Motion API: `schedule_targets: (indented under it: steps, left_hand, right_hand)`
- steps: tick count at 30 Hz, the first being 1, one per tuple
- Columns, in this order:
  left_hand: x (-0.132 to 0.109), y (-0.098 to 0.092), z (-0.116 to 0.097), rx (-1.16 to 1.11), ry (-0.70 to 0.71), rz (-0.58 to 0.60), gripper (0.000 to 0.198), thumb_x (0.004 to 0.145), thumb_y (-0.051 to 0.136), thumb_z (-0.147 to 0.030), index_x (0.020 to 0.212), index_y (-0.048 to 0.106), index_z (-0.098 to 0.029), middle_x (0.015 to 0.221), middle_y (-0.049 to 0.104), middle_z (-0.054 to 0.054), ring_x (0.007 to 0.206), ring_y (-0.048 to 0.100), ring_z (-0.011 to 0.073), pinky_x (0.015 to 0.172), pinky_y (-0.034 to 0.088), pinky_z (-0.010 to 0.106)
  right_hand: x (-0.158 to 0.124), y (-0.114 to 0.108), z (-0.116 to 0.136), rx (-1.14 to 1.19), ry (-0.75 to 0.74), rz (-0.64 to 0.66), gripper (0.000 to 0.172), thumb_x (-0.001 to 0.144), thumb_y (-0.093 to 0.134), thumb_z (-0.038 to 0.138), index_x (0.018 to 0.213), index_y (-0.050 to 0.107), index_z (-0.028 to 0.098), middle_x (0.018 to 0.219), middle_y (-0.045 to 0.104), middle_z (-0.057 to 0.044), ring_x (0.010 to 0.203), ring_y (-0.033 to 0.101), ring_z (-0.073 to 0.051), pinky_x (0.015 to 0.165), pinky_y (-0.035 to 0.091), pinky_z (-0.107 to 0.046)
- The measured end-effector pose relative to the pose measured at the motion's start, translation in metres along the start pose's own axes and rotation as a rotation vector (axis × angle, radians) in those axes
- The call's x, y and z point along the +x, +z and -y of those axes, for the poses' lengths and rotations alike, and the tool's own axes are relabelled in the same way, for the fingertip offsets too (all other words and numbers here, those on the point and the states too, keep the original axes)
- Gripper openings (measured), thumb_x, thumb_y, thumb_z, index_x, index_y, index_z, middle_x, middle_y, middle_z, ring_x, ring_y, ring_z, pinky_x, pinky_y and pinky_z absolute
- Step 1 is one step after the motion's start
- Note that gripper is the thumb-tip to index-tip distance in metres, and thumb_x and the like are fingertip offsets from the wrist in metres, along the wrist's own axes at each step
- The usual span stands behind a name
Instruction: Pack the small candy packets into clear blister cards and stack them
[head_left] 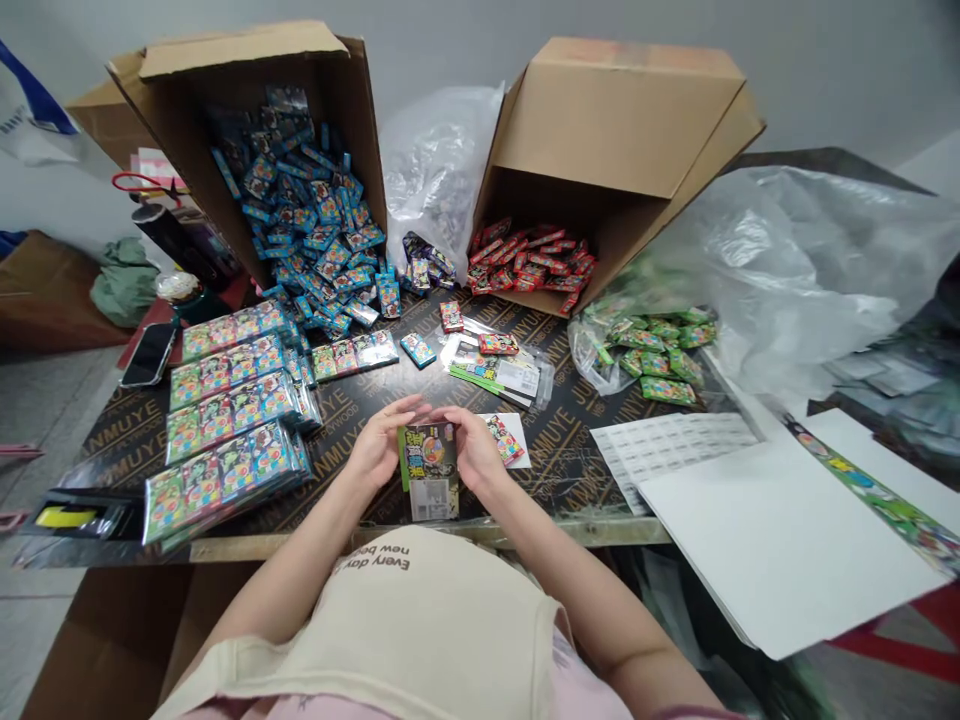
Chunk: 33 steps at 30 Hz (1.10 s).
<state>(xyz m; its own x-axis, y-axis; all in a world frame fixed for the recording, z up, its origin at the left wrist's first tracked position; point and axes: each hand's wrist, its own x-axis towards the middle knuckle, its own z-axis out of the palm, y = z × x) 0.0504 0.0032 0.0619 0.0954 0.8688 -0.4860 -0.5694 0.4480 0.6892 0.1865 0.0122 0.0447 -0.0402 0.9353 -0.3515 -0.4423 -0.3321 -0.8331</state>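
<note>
Both of my hands hold one small clear-wrapped pack (430, 468) with a colourful printed card inside, just above the near edge of the dark table (570, 440). My left hand (381, 445) grips the pack's left side with fingers curled over its top. My right hand (476, 448) grips its right side the same way. Beside my right hand a small colourful packet (504, 440) lies on a white slip. To my left, filled clear packs (229, 420) are stacked in rows.
Two tipped cardboard boxes stand at the back, one spilling blue packets (315, 230), the other red packets (529, 262). Green packets (660, 350) lie in a plastic bag at right. A phone (148, 353) sits far left. White sheets (772, 540) cover the right side.
</note>
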Motion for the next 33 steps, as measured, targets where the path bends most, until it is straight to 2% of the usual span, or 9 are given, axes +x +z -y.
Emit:
schedule_targets:
  steps: [3, 6, 8, 12, 17, 21, 25, 28, 33]
  left_hand:
    - [-0.003, -0.007, -0.01, 0.271, 0.18, -0.009, 0.026, 0.057, 0.08, -0.023, 0.082, 0.076, -0.019, 0.088, 0.076, 0.007, 0.081, 0.07, 0.0212, 0.079, 0.052, 0.033]
    - [-0.011, -0.01, -0.015, 0.635, 0.492, -0.006, 0.015, 0.061, 0.08, -0.026, 0.075, 0.077, -0.021, 0.081, 0.076, 0.007, 0.078, 0.069, 0.0214, 0.08, 0.052, 0.033]
    - [-0.015, -0.011, -0.018, 0.773, 0.596, 0.035, 0.008, 0.065, 0.077, -0.027, 0.071, 0.077, -0.021, 0.08, 0.076, 0.007, 0.078, 0.07, 0.022, 0.08, 0.053, 0.034]
    - [-0.016, -0.011, -0.023, 0.776, 0.517, 0.058, 0.011, 0.063, 0.079, -0.027, 0.07, 0.077, -0.019, 0.075, 0.075, 0.007, 0.07, 0.069, 0.0213, 0.068, 0.053, 0.03]
    - [-0.011, -0.008, -0.031, 0.719, 0.377, 0.063, 0.015, 0.058, 0.082, -0.028, 0.065, 0.075, -0.017, 0.061, 0.071, 0.005, 0.054, 0.062, 0.0166, 0.055, 0.048, 0.025]
    - [-0.015, -0.005, -0.032, 0.789, 0.435, 0.085, 0.011, 0.062, 0.078, -0.028, 0.063, 0.074, -0.017, 0.061, 0.07, 0.005, 0.055, 0.062, 0.0163, 0.054, 0.048, 0.025]
    - [-0.025, -0.008, -0.028, 0.951, 0.594, 0.167, 0.01, 0.072, 0.07, -0.026, 0.066, 0.074, -0.02, 0.076, 0.073, 0.007, 0.071, 0.067, 0.0202, 0.066, 0.051, 0.029]
    - [-0.03, -0.011, -0.026, 1.032, 0.701, 0.193, 0.007, 0.073, 0.071, -0.028, 0.07, 0.076, -0.023, 0.086, 0.074, 0.008, 0.078, 0.068, 0.0215, 0.075, 0.052, 0.032]
    - [-0.026, -0.012, -0.021, 0.998, 0.666, 0.219, 0.006, 0.071, 0.074, -0.028, 0.07, 0.075, -0.023, 0.082, 0.074, 0.008, 0.075, 0.068, 0.0208, 0.067, 0.053, 0.029]
  right_hand:
    - [0.002, -0.007, 0.013, -0.028, 0.0, 0.097, 0.006, 0.061, 0.067, 0.022, 0.067, 0.067, 0.022, 0.07, 0.069, 0.002, 0.068, 0.063, -0.015, 0.065, 0.048, -0.026]
    - [0.0, -0.016, 0.02, -0.227, -0.189, 0.179, 0.009, 0.067, 0.07, 0.025, 0.076, 0.072, 0.022, 0.076, 0.072, -0.001, 0.072, 0.065, -0.016, 0.067, 0.05, -0.028]
    - [-0.004, -0.021, 0.023, -0.398, -0.319, 0.244, 0.013, 0.073, 0.069, 0.029, 0.082, 0.075, 0.022, 0.084, 0.074, -0.003, 0.079, 0.066, -0.018, 0.075, 0.051, -0.032]
    - [-0.011, -0.025, 0.026, -0.541, -0.399, 0.271, 0.012, 0.075, 0.07, 0.032, 0.082, 0.076, 0.024, 0.091, 0.075, -0.004, 0.086, 0.068, -0.022, 0.084, 0.051, -0.037]
    - [-0.012, -0.019, 0.031, -0.544, -0.317, 0.267, 0.016, 0.074, 0.071, 0.036, 0.081, 0.074, 0.022, 0.067, 0.07, -0.001, 0.058, 0.06, -0.016, 0.058, 0.05, -0.03]
    - [-0.008, -0.017, 0.036, -0.551, -0.306, 0.319, 0.017, 0.074, 0.07, 0.036, 0.072, 0.071, 0.019, 0.062, 0.066, -0.001, 0.053, 0.057, -0.014, 0.055, 0.048, -0.028]
    - [-0.009, -0.02, 0.042, -0.551, -0.252, 0.365, 0.019, 0.072, 0.072, 0.037, 0.069, 0.071, 0.018, 0.06, 0.064, -0.001, 0.053, 0.058, -0.014, 0.054, 0.048, -0.028]
    - [-0.016, -0.025, 0.039, -0.608, -0.364, 0.337, 0.017, 0.074, 0.07, 0.037, 0.075, 0.073, 0.02, 0.071, 0.069, -0.004, 0.064, 0.063, -0.018, 0.062, 0.051, -0.032]
    - [-0.03, -0.034, 0.031, -0.716, -0.628, 0.313, 0.01, 0.08, 0.067, 0.032, 0.082, 0.074, 0.025, 0.085, 0.072, -0.007, 0.083, 0.066, -0.022, 0.081, 0.052, -0.04]
